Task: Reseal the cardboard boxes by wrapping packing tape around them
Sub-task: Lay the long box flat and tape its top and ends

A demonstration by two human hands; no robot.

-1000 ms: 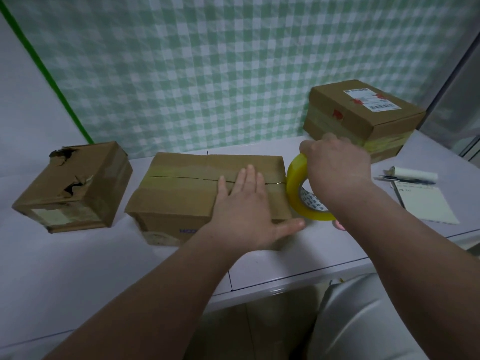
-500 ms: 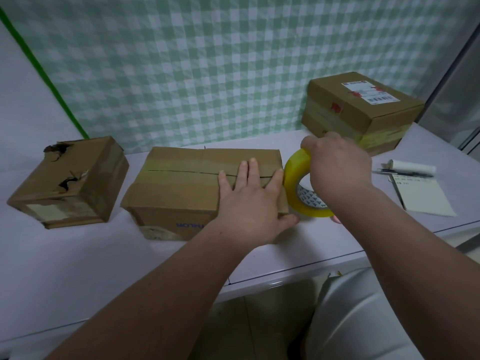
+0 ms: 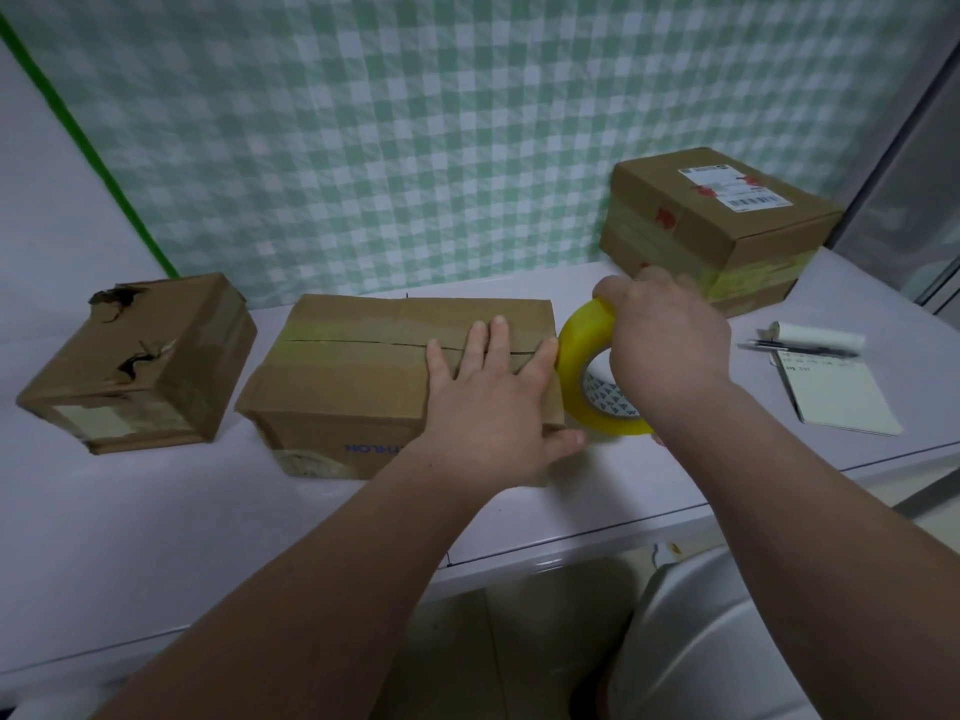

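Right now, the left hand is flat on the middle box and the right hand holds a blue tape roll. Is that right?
Not quite. The head view shows the tape roll is yellow, not blue. The rest is right: the left hand lies flat on the middle box, and the right hand holds the tape roll.

White table before me, bearing three cardboard boxes; torn box at my left, its top ripped open in two places; middle box near it but apart, slit along its top; labelled box far right, at the back; notepad near the right front edge, a pen and a white paper roll at its far end; tape roll, on edge just beside the middle box, in my right hand; whether it touches the table cannot be told.
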